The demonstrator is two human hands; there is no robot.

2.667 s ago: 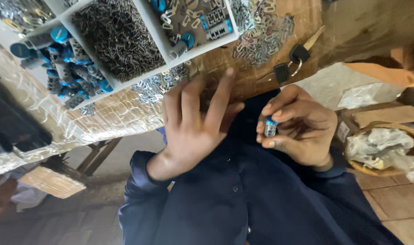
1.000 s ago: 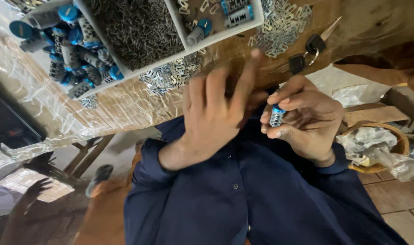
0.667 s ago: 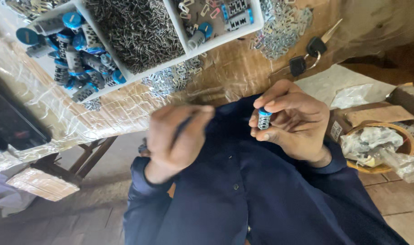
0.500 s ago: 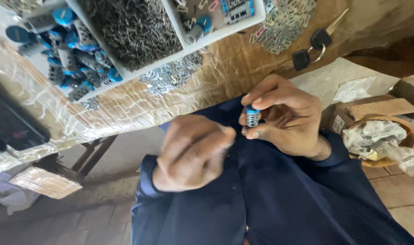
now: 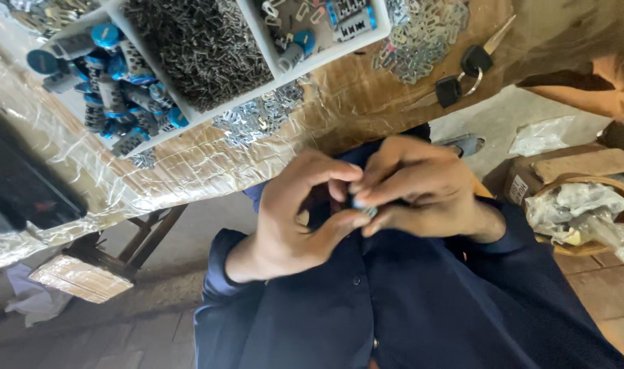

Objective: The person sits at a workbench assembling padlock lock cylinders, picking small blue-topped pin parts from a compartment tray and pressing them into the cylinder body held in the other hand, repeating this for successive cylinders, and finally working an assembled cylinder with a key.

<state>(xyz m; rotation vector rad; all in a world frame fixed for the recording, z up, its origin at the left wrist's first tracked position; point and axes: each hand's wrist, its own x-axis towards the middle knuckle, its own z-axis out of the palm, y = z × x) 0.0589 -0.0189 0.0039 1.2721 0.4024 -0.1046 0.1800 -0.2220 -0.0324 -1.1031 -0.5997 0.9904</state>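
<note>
Head view looks down on two bare hands brought together over a dark blue shirt (image 5: 421,314). Left hand (image 5: 295,219) curls its thumb and forefinger toward the right hand (image 5: 421,191), and both pinch a small metal cylinder (image 5: 362,205) with a blue end, of which only a sliver shows between the fingertips; it looks like a lock core, though most of it is hidden. Each grip is closed on that piece, fingertips touching one another around it, just in front of the chest.

Beyond the hands lies a wooden tabletop (image 5: 353,102) wrapped in clear crinkled plastic. On it stands a white divided tray (image 5: 257,89): its left compartment holds blue-capped metal cylinders (image 5: 114,82), the middle one a heap of dark thin metal pins (image 5: 196,48), the right one mixed small parts. Flat silvery plates (image 5: 421,41) lie loose beside the tray, and near them two black-headed keys (image 5: 462,75) on a ring.

At the right edge sits a brown cardboard box (image 5: 564,171) with a small white label on its side, and a round basket (image 5: 585,219) stuffed with crumpled clear plastic.
</note>
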